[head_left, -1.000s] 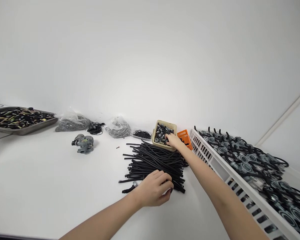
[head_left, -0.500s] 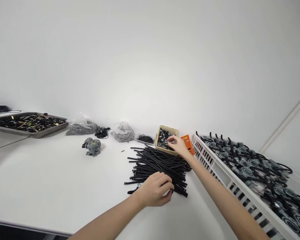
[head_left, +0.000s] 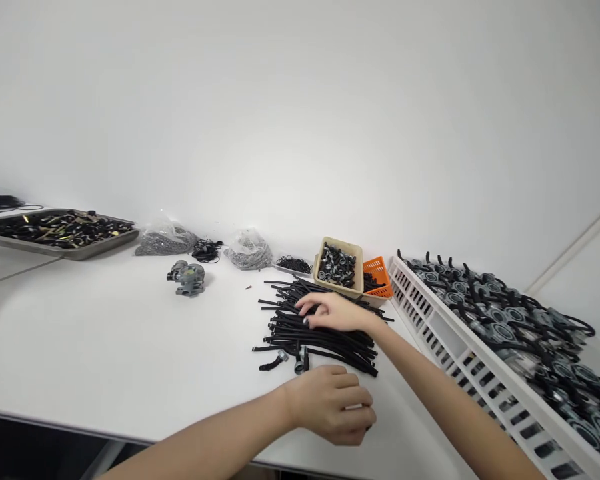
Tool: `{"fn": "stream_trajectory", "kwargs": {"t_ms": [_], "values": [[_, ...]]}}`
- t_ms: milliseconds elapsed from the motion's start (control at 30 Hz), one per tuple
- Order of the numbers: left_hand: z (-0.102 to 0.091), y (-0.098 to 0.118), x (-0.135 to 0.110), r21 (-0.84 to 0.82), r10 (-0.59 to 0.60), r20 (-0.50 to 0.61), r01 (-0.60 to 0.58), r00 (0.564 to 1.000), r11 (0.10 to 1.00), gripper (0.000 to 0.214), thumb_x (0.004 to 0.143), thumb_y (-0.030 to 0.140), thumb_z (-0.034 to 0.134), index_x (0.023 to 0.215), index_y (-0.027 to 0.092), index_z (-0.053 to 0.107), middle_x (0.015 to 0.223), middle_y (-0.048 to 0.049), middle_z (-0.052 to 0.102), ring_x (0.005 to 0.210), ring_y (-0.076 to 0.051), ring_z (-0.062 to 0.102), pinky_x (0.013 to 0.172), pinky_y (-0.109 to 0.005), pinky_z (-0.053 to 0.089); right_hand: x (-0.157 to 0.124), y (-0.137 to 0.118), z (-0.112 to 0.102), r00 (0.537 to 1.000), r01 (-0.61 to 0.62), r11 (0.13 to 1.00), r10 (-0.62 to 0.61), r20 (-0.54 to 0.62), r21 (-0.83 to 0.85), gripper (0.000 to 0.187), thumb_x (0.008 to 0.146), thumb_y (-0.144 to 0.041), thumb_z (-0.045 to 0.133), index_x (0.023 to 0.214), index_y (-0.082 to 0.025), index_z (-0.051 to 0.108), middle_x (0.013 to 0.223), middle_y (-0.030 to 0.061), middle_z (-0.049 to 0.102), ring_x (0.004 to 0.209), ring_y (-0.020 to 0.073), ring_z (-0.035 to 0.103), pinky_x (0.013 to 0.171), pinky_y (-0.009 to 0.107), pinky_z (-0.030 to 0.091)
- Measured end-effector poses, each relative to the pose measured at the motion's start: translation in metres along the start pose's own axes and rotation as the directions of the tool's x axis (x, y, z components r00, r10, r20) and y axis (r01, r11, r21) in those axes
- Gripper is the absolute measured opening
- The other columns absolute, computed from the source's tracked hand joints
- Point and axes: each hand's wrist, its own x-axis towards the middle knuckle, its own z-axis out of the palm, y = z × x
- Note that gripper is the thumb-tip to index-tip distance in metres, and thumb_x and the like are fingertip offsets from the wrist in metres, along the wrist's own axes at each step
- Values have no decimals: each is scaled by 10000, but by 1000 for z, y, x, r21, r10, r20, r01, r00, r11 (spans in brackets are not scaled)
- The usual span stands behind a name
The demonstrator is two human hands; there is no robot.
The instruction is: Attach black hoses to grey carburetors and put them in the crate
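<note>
My left hand [head_left: 334,405] is closed low over the white table, in front of the hose pile. A dark bit shows at its fingertips, but what it holds is mostly hidden. Over the pile of short black rubber hoses [head_left: 325,340] is my right hand [head_left: 337,312], its thumb and fingers curled together. A small dark piece with a pale glint shows at the thumb tip, too small to name. Between my left hand and the pile lie a black elbow fitting with a metal clamp [head_left: 273,362] and another clamped fitting [head_left: 301,360].
A cream bin [head_left: 359,270] of clamped fittings and an orange basket [head_left: 389,291] stand behind the hoses. To the right is a white crate [head_left: 443,337] full of grey housings. Leftward are a grey housing [head_left: 189,279], plastic bags [head_left: 250,250] and a metal tray [head_left: 87,252].
My right hand has left the cream bin and come forward and left over the hoses. My left hand has moved nearer and right, uncovering a clamped fitting. The view has shifted slightly.
</note>
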Motion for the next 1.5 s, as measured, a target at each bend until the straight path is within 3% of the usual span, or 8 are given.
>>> {"fn": "stream_trajectory", "kwargs": {"t_ms": [67, 200, 300, 400, 667, 1067, 1300, 1500], "values": [[-2, -1, 1, -13, -14, 8, 14, 1000, 1000, 88, 801, 268, 584, 798, 181, 571, 752, 6, 594, 561, -89, 461, 514, -254, 358, 4, 22, -24, 970, -49, 991, 18, -241, -121, 301, 871, -257, 561, 1159, -225, 643, 1065, 53, 711, 825, 163, 677, 773, 301, 542], [-2, 4, 2, -69, 2, 36, 0, 999, 998, 98, 802, 279, 576, 768, 187, 575, 739, 8, 571, 548, -93, 427, 483, -260, 321, 15, 76, -69, 773, -337, 882, 59, -632, -329, 403, 840, -166, 546, 1237, -189, 607, 1161, 108, 678, 955, 217, 659, 909, 382, 511], [0, 9, 1, -113, 21, 94, -10, 995, 994, 134, 813, 319, 592, 764, 195, 581, 740, 9, 565, 548, -92, 424, 480, -259, 315, 24, 110, -89, 846, -389, 829, 150, -511, -402, 617, 769, -108, 589, 1379, -152, 503, 1343, 156, 576, 1207, 266, 566, 1019, 376, 458], [-1, 10, 1, -134, 12, 89, 0, 996, 991, 172, 822, 358, 631, 780, 195, 595, 748, 17, 576, 553, -87, 437, 490, -251, 326, 34, 129, -97, 915, -367, 808, 223, -337, -461, 603, 750, -101, 593, 1349, -164, 556, 1406, 156, 510, 1265, 276, 527, 1066, 362, 422], [-5, 7, 3, -157, -36, 0, 35, 999, 987, 163, 819, 334, 632, 787, 176, 611, 747, 26, 596, 564, -91, 437, 476, -259, 336, 39, 137, -113, 933, -358, 817, 327, -147, -452, 553, 686, -140, 686, 1223, -270, 680, 1432, 93, 436, 1266, 286, 487, 1029, 346, 446], [3, 8, -1, -125, -100, 63, 108, 993, 986, 60, 763, 240, 568, 784, 187, 552, 752, 21, 587, 539, -84, 438, 464, -251, 313, 32, 123, -99, 957, -268, 822, 166, -240, -503, 85, 768, -195, 670, 846, -201, 704, 1061, 57, 512, 749, 145, 506, 773, 289, 484], [4, 8, -3, -106, -99, 188, 120, 977, 987, 87, 795, 275, 578, 821, 199, 544, 784, 12, 594, 560, -77, 478, 471, -242, 331, 26, 141, -92, 944, -245, 776, 55, -325, -581, 288, 831, -103, 542, 1072, -206, 662, 1222, 93, 546, 1000, 199, 586, 936, 327, 457], [4, 7, -1, -113, -120, 174, 141, 977, 984, 63, 768, 252, 568, 796, 198, 554, 764, 7, 625, 544, -76, 482, 472, -236, 331, 38, 133, -95, 951, -299, 775, 197, -237, -557, 632, 764, -101, 590, 1361, -295, 528, 1552, 89, 278, 1301, 284, 489, 1028, 356, 436]]}}
